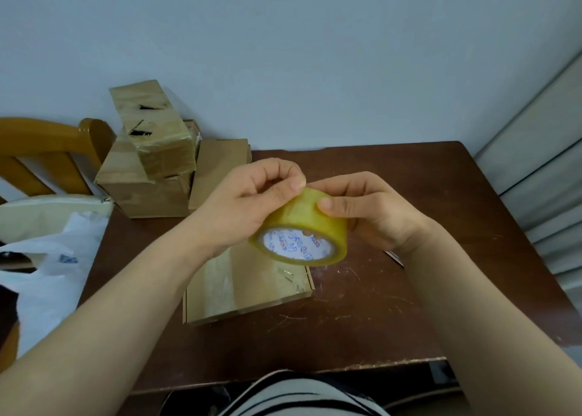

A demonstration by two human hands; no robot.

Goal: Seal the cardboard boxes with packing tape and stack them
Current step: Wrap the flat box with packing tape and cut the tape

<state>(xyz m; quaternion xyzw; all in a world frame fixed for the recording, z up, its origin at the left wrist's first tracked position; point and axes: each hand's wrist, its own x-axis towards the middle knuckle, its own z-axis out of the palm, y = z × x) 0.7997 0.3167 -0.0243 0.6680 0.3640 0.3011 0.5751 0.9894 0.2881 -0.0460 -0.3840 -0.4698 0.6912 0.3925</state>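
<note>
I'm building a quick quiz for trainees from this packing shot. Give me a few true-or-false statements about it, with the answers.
1. Both the left hand and the right hand are on the tape roll. True.
2. A flat box lies on the table beneath the roll. True.
3. The tape roll rests on the table. False: it is held in the air above the flat box.
4. The flat box is the only box in view. False: stacked boxes stand at the table's far left corner.
</note>
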